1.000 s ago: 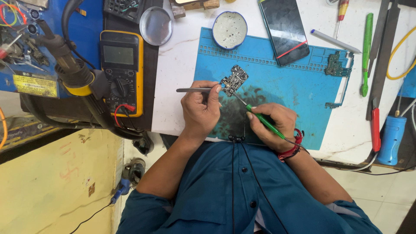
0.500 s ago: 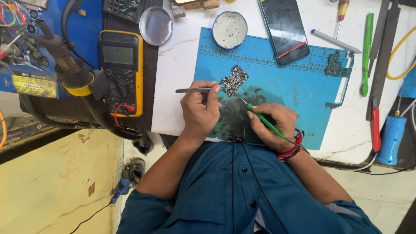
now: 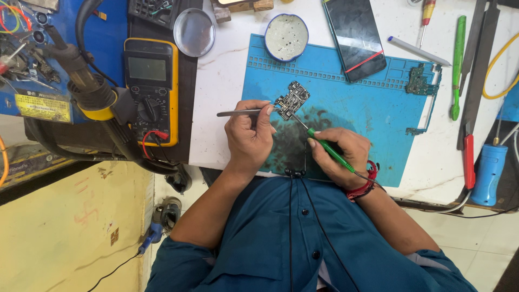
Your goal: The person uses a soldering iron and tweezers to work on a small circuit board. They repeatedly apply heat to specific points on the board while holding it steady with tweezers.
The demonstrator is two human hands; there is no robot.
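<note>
Workbench surface of white stone [image 3: 227,81] carries a blue silicone repair mat [image 3: 367,108], stained dark near the person's hands. Beside it sits a yellow-cased multimeter [image 3: 151,89]; on the mat's far edge lie a dark phone with a red strip [image 3: 354,38] and a round white dish with a blue rim [image 3: 286,37].

At the mat's near-middle lies the small dark circuit board [image 3: 292,100], bare and out of any housing. The left hand [image 3: 250,135] is closed around slim metal tweezers [image 3: 243,113], tips at the board's left edge. The right hand [image 3: 338,154] grips a green-handled soldering iron [image 3: 324,147] like a pen, its tip touching the board's lower corner.

Judging by this, stripping down is finished and board-level work is mid-way; reassembly appears untouched, with a second green board [image 3: 417,81] lying apart at the right.

Against the earlier frames, hands, tools and board sit in the same places; no shift is visible.
</note>
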